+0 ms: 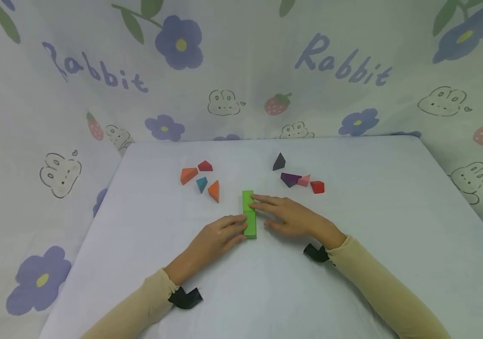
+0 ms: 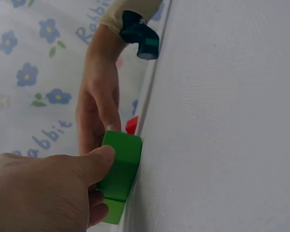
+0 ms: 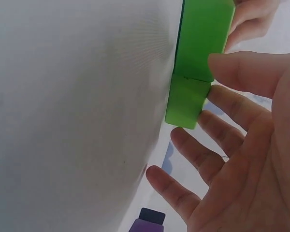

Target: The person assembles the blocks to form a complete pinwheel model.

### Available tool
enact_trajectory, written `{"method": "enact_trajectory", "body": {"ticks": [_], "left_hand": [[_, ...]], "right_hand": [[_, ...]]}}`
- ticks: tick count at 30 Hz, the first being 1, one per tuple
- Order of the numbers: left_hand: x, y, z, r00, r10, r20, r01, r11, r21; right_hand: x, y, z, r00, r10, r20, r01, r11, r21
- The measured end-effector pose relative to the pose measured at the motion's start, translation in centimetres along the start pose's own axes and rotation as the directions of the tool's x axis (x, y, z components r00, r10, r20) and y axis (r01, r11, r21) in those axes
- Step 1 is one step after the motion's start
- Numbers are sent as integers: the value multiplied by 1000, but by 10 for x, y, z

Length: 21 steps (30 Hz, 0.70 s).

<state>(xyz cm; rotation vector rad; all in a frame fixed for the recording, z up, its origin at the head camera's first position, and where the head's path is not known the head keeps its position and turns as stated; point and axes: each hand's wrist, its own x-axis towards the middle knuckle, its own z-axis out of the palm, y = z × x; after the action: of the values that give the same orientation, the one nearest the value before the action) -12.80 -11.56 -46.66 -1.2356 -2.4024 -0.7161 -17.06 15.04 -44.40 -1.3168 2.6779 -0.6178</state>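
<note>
Two green blocks butted end-to-end on the desk, left hand relaxed against the nearer, right hand spread at the farther; pairing looks done, coloured pieces behind apparently unused.

Flat, smooth white tabletop has a straight back edge. Patterned white fabric backdrop hangs behind it and along both sides, printed with purple yellow-centred flowers, purple "Rabbit" lettering, black-outlined rabbit heads, pink strawberries, green leaves. Light is soft and fairly even, shadows faint
</note>
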Motion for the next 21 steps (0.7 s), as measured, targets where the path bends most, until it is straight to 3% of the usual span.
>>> {"method": "enact_trajectory", "body": {"ticks": [21], "left_hand": [[0,0,0,1000,-5,-21,5,1000,-16]], "right_hand": [[1,-17,4,994,99,38,-97,994,-55]]}}
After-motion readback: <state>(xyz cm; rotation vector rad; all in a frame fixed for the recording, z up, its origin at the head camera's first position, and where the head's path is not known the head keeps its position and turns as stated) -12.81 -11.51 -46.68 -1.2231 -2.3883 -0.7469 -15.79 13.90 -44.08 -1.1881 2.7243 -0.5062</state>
